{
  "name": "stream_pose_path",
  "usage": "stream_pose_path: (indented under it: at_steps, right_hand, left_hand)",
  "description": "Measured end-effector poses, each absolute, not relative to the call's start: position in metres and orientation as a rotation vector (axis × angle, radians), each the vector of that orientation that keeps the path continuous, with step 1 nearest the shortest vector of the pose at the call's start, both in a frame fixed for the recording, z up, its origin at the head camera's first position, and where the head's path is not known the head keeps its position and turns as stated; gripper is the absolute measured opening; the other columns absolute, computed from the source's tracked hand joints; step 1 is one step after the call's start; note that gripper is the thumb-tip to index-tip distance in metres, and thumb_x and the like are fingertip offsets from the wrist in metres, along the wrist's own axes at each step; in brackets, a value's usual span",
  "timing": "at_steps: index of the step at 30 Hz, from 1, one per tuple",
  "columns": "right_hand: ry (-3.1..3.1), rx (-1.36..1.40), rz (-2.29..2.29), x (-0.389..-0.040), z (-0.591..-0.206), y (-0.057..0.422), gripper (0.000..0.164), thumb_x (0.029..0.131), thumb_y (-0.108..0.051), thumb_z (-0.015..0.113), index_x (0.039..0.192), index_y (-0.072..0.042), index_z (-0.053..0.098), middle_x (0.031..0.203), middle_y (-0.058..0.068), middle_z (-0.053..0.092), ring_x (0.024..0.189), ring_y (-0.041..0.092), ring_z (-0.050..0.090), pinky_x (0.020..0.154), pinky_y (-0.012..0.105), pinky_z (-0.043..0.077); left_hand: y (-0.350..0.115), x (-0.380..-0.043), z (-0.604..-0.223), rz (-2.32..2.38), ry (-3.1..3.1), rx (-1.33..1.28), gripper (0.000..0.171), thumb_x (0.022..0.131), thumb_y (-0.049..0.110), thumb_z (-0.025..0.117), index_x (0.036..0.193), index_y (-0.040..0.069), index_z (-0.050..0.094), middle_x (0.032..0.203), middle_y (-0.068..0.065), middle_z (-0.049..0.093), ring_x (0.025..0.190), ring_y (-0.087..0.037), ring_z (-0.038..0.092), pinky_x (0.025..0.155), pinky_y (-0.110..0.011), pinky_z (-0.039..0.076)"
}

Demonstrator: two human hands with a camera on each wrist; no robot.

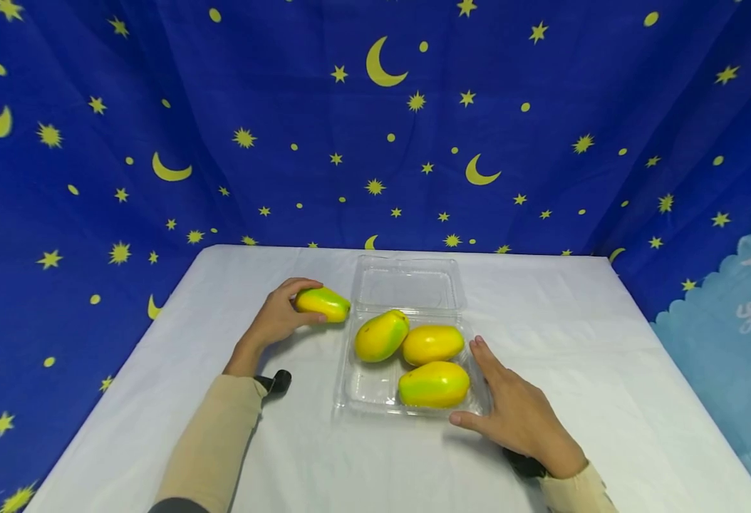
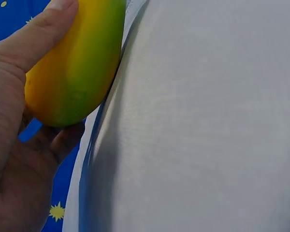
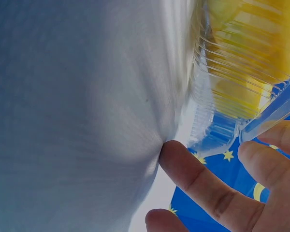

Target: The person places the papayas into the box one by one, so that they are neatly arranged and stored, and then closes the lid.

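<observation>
My left hand (image 1: 281,313) grips a smooth yellow-and-green mango (image 1: 321,305) between thumb and fingers, just left of the clear plastic clamshell box (image 1: 372,390). Close up in the left wrist view, the thumb lies across that mango (image 2: 77,72) and the other fingers pass behind it. Inside the box's base lie three more mangoes: one at left (image 1: 382,336), one at right (image 1: 433,345) and one at front right (image 1: 434,385). Beside the box's right edge, my right hand (image 1: 519,413) has its fingers extended; in the right wrist view, fingertips (image 3: 258,157) meet the rim.
The box's lid (image 1: 407,283) lies folded back, away from me. A white cloth covers the table (image 1: 555,313). Behind it hangs a blue curtain (image 1: 324,107) with yellow moons and stars; a light-blue panel (image 1: 728,342) is at right.
</observation>
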State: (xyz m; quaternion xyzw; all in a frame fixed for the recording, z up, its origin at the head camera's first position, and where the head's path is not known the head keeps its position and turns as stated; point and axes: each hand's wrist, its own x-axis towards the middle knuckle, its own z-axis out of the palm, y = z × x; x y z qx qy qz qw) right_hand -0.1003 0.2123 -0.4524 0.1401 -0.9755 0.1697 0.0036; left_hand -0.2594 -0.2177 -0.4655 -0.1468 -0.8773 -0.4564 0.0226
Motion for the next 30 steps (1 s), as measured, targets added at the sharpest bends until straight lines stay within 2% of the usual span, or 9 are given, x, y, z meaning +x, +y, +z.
stream_pose_path:
  at_steps: [7,13,18,30]
  right_hand:
    - [-3.058,0.44,0.529,-0.101,-0.452,0.212,0.121,0.072,-0.085,0.061,0.162,-0.017,0.017,0.167,0.003,0.021,0.137,0.038,0.051,0.099,0.059,0.05]
    - [-3.062,0.447,0.53,-0.1,-0.451,0.213,0.122,0.072,-0.085,0.062,0.162,-0.016,0.016,0.167,0.004,0.021,0.136,0.039,0.051,0.099,0.059,0.05]
    - [-3.064,0.452,0.525,-0.101,-0.45,0.214,0.122,0.073,-0.084,0.062,0.162,-0.016,0.016,0.167,0.005,0.02,0.136,0.039,0.051,0.099,0.06,0.049]
    - [-3.058,0.472,0.544,-0.1,-0.45,0.211,0.121,0.074,-0.084,0.061,0.162,-0.015,0.015,0.168,0.006,0.019,0.137,0.039,0.049,0.1,0.06,0.049]
  left_hand:
    - [-0.22,-0.253,-0.463,-1.397,-2.642,-0.345,0.068,0.072,0.045,0.089,0.132,0.025,0.063,0.142,-0.003,0.054,0.135,-0.029,0.047,0.116,-0.053,0.035]
    - [-0.219,-0.242,-0.454,-1.414,-2.56,-0.223,0.068,0.073,0.04,0.09,0.133,0.022,0.063,0.143,-0.006,0.053,0.125,-0.028,0.053,0.103,-0.047,0.046]
    - [-0.212,-0.228,-0.439,-1.451,-2.484,-0.124,0.067,0.075,0.04,0.089,0.134,0.024,0.062,0.142,-0.005,0.053,0.122,-0.026,0.054,0.096,-0.043,0.049]
    - [-0.194,-0.187,-0.414,-1.486,-2.378,0.001,0.071,0.076,0.044,0.087,0.136,0.02,0.06,0.14,-0.005,0.054,0.125,-0.024,0.051,0.097,-0.044,0.044]
